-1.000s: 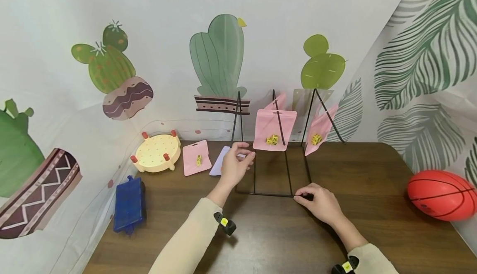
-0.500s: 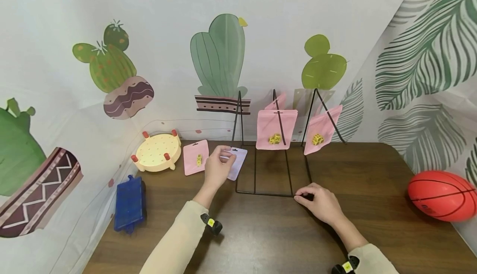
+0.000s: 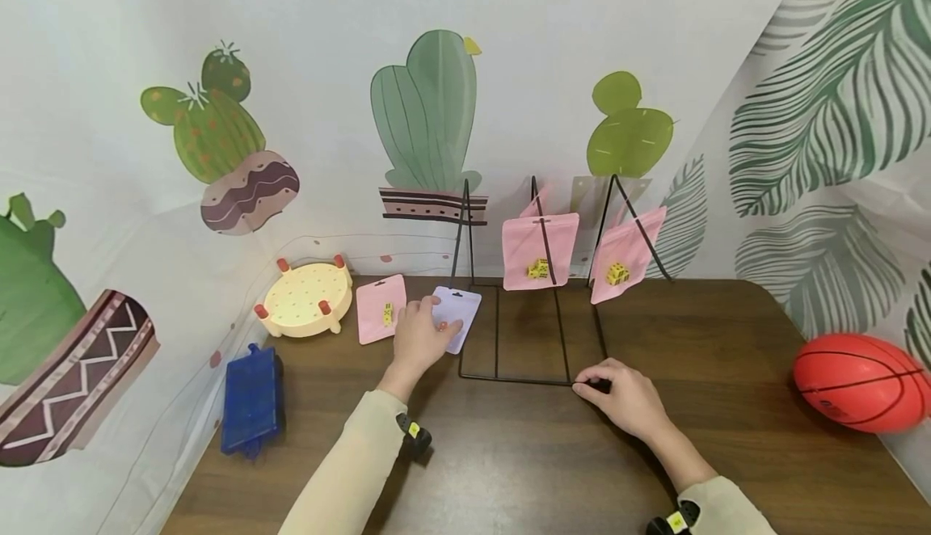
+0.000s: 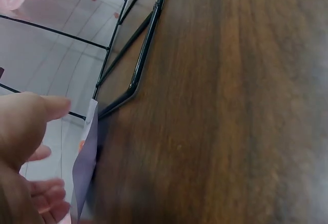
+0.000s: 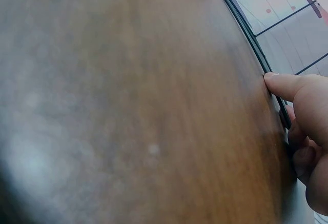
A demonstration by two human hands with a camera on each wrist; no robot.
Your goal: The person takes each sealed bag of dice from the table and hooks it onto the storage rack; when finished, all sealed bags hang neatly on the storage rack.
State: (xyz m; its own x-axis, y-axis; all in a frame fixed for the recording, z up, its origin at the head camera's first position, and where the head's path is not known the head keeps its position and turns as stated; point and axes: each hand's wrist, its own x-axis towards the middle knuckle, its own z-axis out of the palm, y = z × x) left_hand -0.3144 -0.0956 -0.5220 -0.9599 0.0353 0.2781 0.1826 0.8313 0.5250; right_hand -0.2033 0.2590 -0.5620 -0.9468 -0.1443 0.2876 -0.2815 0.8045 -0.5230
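Note:
My left hand [image 3: 422,338] hovers over a lavender zip pouch [image 3: 462,307] lying flat on the table, partly under the left front of a black wire display rack [image 3: 516,379]. In the left wrist view, the thumb and fingers [image 4: 47,196] are spread and stand apart from the pouch [image 4: 85,170]. Something orange shows on or in the pouch. My right hand [image 3: 625,396] pinches the rack's front right corner; the right wrist view shows its thumb against the wire rail [image 5: 251,38]. Pink pouches [image 3: 540,246] with yellow dice hang from the rack's prongs.
Left of the lavender pouch lies a pink pouch [image 3: 380,309] with yellow dice. A pale yellow round stand [image 3: 307,299] with red-tipped legs and a blue plastic box [image 3: 250,402] are farther left. A red ball [image 3: 861,381] rests at the right.
My left hand has moved left, away from the rack, and down over the lavender pouch. The hanging pink pouches have swung slightly. My right hand has stayed at the rack's corner.

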